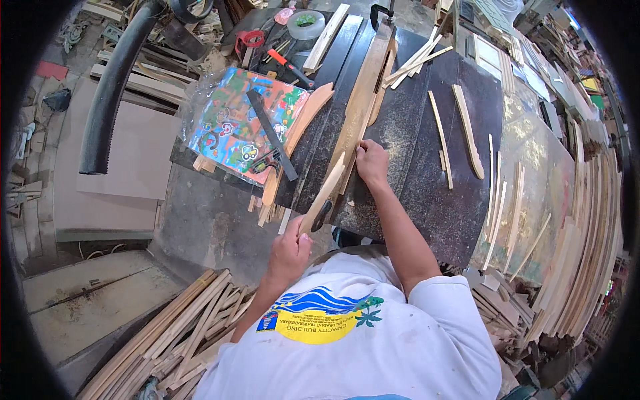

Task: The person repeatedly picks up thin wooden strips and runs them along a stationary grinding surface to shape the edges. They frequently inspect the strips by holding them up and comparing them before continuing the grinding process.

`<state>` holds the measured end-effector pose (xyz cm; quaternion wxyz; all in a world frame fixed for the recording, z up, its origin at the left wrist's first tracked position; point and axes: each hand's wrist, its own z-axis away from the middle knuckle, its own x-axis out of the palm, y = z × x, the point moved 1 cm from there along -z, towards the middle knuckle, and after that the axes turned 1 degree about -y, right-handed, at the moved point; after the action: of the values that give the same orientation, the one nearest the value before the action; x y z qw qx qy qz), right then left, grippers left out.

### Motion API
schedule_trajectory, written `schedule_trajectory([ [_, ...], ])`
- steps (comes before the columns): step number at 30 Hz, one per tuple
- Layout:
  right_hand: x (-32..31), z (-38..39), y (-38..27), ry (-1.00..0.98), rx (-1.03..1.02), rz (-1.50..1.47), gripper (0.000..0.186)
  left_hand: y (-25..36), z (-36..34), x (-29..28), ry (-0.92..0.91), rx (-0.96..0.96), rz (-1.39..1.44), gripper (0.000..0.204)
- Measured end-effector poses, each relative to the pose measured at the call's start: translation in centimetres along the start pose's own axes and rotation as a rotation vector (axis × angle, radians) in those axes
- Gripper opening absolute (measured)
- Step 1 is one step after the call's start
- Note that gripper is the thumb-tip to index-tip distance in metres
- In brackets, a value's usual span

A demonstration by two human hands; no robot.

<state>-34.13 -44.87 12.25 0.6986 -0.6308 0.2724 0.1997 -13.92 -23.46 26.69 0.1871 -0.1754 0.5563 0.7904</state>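
Note:
My left hand [289, 253] is closed around the lower end of a narrow, pale wooden piece [325, 193], which tapers to a point and tilts up to the right. Beyond it, a long shaped wooden board [360, 110] lies along the dark worktable [417, 150], with a black clamp [382, 15] at its far end. My right hand [371, 162] rests against the near right edge of that board, fingers curled in; whatever they grip is hidden. A dark rounded part [323, 215] shows beside the pale piece.
Left on the table lie a colourful printed sheet [233, 117] in plastic, a dark flat blade [270, 130], a curved wooden piece [301, 137] and a tape roll [306, 25]. Thin strips [441, 140] lie right. A black hose [120, 93] hangs left; wood stacks [167, 333] surround me.

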Motion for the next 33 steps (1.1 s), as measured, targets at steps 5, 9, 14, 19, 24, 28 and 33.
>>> schedule_trajectory([
  [5,0.2,-0.1,0.0,-0.004,0.009,0.011,0.021,-0.2,0.5,1.1,-0.019,-0.040,-0.092,0.039],
  [9,-0.1,-0.3,-0.2,-0.032,0.057,-0.028,0.022,-0.1,1.1,1.7,0.013,0.005,-0.105,0.040],
  [14,-0.4,1.2,-0.7,-0.005,0.127,-0.158,0.026,0.2,1.6,1.7,0.080,0.012,-0.103,0.037],
  [19,-0.9,-0.1,-0.5,-0.223,0.374,-0.337,0.033,0.2,1.4,1.2,0.118,0.024,-0.089,0.039],
  [24,-2.2,0.5,-0.6,-0.129,0.283,-0.217,0.035,-0.4,1.4,0.6,0.135,0.014,-0.025,0.039],
  [28,-2.9,1.5,-1.4,-0.149,0.256,-0.127,0.037,-0.6,1.8,0.3,0.137,-0.034,-0.010,0.039],
  [33,-1.3,1.4,0.6,-0.174,0.168,-0.180,0.035,-0.7,2.1,0.3,0.121,-0.032,-0.006,0.039],
])
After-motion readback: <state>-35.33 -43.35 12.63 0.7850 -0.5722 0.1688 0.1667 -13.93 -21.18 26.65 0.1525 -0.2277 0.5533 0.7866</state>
